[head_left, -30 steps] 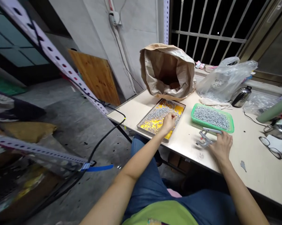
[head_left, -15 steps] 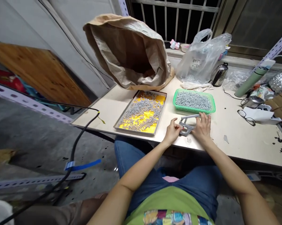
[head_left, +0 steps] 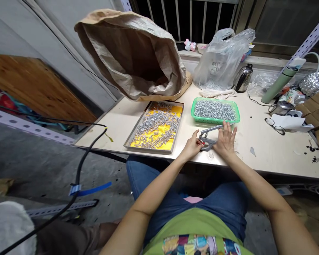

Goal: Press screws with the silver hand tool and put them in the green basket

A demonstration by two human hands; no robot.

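Observation:
A grey metal tool with two spread handles and a coil spring, a plier-like hand press, lies at the table's front edge between my hands. At its left end, my left hand has its fingertips pinched together by a small red spot. Whatever they pinch is too small to make out. On the tool's other side, my right hand has its fingers stretched and spread, touching the handle ends. Just behind stands a green plastic basket full of small metal pins. To the left, a shallow metal tray holds similar pins on yellow material.
A large open paper sack leans behind the tray. Further back are a plastic bag, a steel jug and a green bottle. Glasses lie at right. A black cable hangs at left, near another person's leg.
My view has shifted, so the table's contents sit a little further left and higher. My right hand's fingers are spread wider; my left hand remains at the tool's left end.

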